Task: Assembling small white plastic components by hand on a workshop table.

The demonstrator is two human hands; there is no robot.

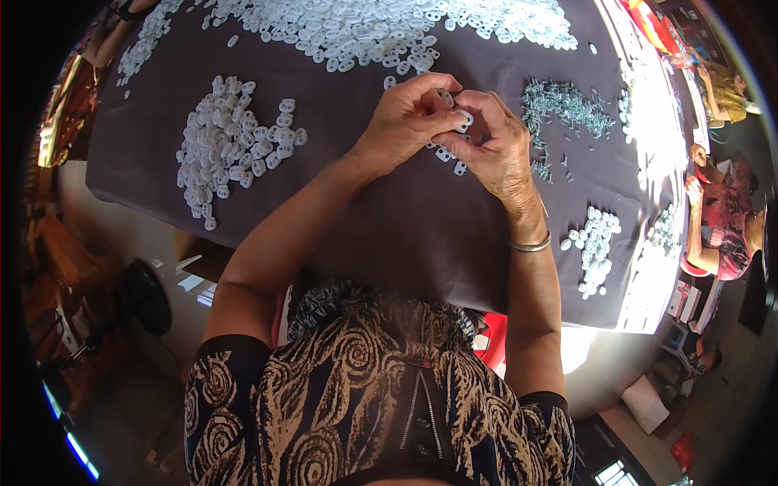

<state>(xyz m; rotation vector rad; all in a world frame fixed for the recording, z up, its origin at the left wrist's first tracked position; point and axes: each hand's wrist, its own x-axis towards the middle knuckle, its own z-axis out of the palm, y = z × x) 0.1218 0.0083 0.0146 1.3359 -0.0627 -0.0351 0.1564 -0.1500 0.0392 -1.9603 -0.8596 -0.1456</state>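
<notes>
Above the dark tablecloth (389, 211), my left hand (405, 121) and my right hand (498, 154) meet fingertip to fingertip. Both are closed in a pinch around a small white oval plastic piece (463, 121). My fingers cover part of it. Several similar two-holed pieces (444, 153) lie on the cloth just beneath my hands. A bracelet (531, 244) circles my right wrist. To the right of my right hand, small thin greenish-grey bits (579, 112) are scattered in a loose heap; their kind is too small to tell.
A broad heap of white pieces (348, 32) covers the far side. Another pile (219, 142) lies to the left, and smaller white parts (596, 243) sit at the right. Other people (725, 215) are along the right edge. A dark round object (147, 296) stands left of the table.
</notes>
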